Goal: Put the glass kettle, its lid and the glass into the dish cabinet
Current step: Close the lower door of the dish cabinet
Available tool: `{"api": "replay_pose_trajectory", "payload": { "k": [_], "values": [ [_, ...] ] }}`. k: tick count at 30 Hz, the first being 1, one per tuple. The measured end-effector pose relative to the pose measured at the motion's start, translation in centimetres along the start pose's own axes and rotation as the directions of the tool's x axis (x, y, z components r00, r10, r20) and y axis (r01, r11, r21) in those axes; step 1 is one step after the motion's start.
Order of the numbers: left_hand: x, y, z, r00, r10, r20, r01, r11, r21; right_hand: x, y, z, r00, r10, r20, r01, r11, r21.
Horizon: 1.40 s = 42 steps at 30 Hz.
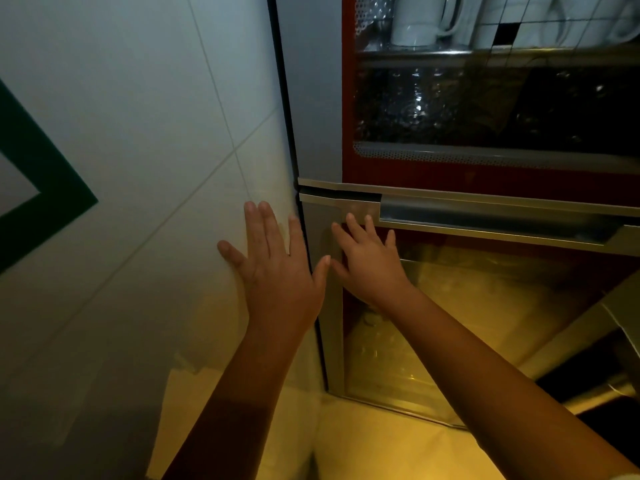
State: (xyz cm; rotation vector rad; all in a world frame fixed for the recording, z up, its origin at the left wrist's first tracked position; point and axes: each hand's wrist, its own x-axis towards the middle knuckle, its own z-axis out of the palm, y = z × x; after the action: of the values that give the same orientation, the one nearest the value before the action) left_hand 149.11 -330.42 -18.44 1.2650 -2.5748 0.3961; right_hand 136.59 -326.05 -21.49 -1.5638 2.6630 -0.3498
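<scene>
From the head view, both hands are empty and reach forward with straight, spread fingers. The left hand [277, 271] lies flat at the wall [138, 150], just beside the cabinet's [311, 116] grey edge. I'd guess it is there to steady the person. The right hand [372, 268] is laid open on the lower door [467, 306], its fingertips just below the left end of the handle [485, 216]. That placement looks to me like a push on the door or a reach for the handle, but I cannot tell which, nor whether the door is fully closed.

The cabinet stands upright against the wall, its long axis vertical and its fronts facing the person. The handle runs level across the top of the lower door. Behind the upper door's window [485, 109] white mugs [419, 19] sit on a shelf. Below them it is dark with glints, too dim to name anything.

Kettle, lid and glass are not visible anywhere here, so I cannot tell which way they point or whether they are inside.
</scene>
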Motion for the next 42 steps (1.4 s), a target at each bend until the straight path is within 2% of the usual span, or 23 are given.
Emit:
{"api": "replay_pose_trajectory", "payload": {
  "k": [7, 13, 18, 24, 33, 38, 42],
  "values": [
    [-0.9, 2.5, -1.3, 0.978, 0.168, 0.126, -0.146, 0.975, -0.165, -4.0, 1.6, -3.0, 0.989, 0.145, -0.042, -0.144, 0.989, 0.022],
    [-1.8, 5.4, -3.3, 0.930, 0.360, 0.074, -0.323, 0.897, -0.302, -8.5, 3.4, -5.5, 0.967, 0.230, -0.106, -0.230, 0.973, 0.015],
    [-2.7, 8.3, -4.2, 0.866, 0.496, 0.059, -0.435, 0.806, -0.401, -12.3, 4.8, -6.9, 0.930, 0.325, -0.175, -0.333, 0.942, -0.023],
    [-4.3, 12.1, -4.7, 0.755, 0.655, 0.032, -0.567, 0.676, -0.471, -16.6, 6.3, -7.9, 0.873, 0.463, -0.155, -0.473, 0.881, -0.031],
    [-5.7, 15.6, -5.0, 0.648, 0.762, 0.018, -0.657, 0.570, -0.493, -20.5, 8.2, -8.7, 0.767, 0.627, -0.135, -0.634, 0.773, -0.012],
    [-5.9, 17.2, -4.2, 0.623, 0.782, 0.000, -0.679, 0.540, -0.498, -21.7, 9.0, -8.5, 0.716, 0.687, -0.125, -0.693, 0.721, -0.012],
    [-6.6, 18.8, -4.0, 0.572, 0.820, 0.001, -0.702, 0.490, -0.517, -23.0, 9.7, -8.5, 0.677, 0.725, -0.127, -0.732, 0.682, -0.008]
  ]
}}
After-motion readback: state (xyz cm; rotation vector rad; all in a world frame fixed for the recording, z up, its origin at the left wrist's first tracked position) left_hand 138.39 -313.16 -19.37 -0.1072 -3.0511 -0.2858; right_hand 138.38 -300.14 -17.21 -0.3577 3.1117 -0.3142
